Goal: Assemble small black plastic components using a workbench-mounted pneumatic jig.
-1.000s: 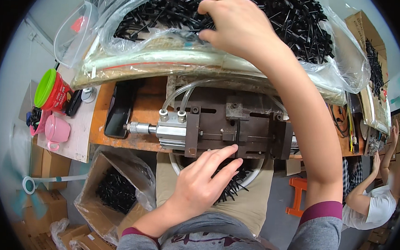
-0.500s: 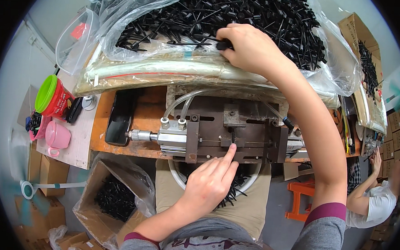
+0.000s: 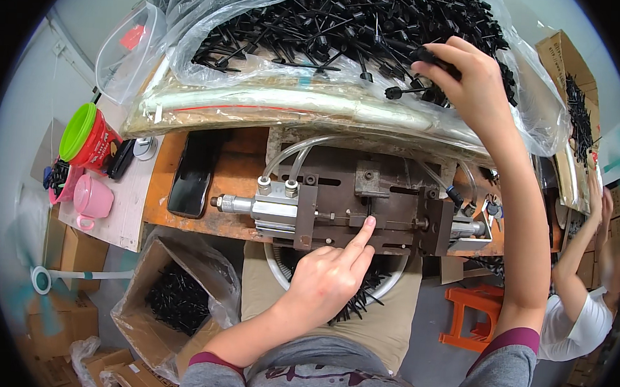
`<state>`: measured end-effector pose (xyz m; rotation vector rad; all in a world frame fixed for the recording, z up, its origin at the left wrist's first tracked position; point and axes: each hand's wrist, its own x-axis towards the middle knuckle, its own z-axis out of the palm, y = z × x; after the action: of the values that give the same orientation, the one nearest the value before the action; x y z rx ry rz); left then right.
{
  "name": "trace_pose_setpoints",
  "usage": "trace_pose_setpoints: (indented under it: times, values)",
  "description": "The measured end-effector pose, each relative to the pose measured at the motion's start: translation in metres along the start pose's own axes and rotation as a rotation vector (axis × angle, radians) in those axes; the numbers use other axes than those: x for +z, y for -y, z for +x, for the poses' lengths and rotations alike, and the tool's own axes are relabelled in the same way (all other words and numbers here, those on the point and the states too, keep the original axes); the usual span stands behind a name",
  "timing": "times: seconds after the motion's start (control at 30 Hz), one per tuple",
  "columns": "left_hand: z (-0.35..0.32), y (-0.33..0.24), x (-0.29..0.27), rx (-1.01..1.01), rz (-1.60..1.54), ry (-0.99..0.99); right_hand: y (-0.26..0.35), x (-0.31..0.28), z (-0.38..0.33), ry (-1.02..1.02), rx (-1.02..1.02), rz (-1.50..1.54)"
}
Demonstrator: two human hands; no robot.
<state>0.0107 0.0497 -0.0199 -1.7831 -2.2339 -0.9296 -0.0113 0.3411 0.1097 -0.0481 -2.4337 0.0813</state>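
My left hand [image 3: 330,279] reaches over a dark metal clamping jig [image 3: 332,174], index finger stretched out and the others curled. That fingertip rests on a small black part in the jig's middle, mostly hidden under it. A silver air cylinder [image 3: 276,211] sits at the left end of the jig, another silver cylinder [image 3: 466,230] at the right. Above the far heap of black plastic parts with thin stems [image 3: 318,36], my right hand [image 3: 473,83] pinches one black plastic part [image 3: 429,57] between thumb and fingers.
Clear plastic sheeting [image 3: 259,100] lines the heap's tray. A black phone [image 3: 190,187] lies left of the jig; a red bucket [image 3: 95,147] and pink cup [image 3: 92,197] stand farther left. Below are a carton [image 3: 137,289] of black parts and an orange stool [image 3: 472,314]. A co-worker [image 3: 577,312] sits right.
My right hand has moved right across the heap, with a black part in its fingers. My left fingertip stays at the jig's middle. The whole view has shifted slightly.
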Motion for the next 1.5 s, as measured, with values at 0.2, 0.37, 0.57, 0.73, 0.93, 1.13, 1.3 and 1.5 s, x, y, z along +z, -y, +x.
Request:
trace_pose_setpoints:
  times: [0.2, 0.37, 0.57, 0.73, 0.93, 1.13, 1.3, 1.5]
  values:
    - [0.001, 0.001, 0.000, 0.026, 0.015, -0.006, -0.013, -0.020, -0.005, -0.121, 0.431, 0.597]
    - [0.001, -0.005, -0.016, 0.026, -0.135, 0.052, 0.015, -0.033, -0.027, -0.226, 0.445, 0.542]
    - [0.020, -0.002, -0.040, -0.098, -0.343, -0.294, 0.091, -0.031, -0.087, -0.161, 0.283, 0.587]
    - [0.027, 0.010, -0.054, 0.020, -0.267, -0.355, 0.120, -0.030, -0.141, -0.035, 0.525, 0.992]
    - [0.013, -0.002, -0.053, 0.095, -0.231, -0.187, 0.123, -0.028, -0.164, 0.125, 0.465, 1.003]
    - [-0.002, -0.006, -0.053, 0.069, -0.340, -0.149, 0.115, -0.030, -0.181, -0.279, 0.812, 0.901]
    - [-0.006, -0.009, -0.026, -0.068, -0.309, -0.137, 0.125, -0.024, -0.185, -0.301, 0.711, 0.776]
    - [-0.008, -0.005, 0.006, -0.013, 0.052, -0.096, 0.133, -0.023, -0.195, -0.309, 0.586, 0.535]
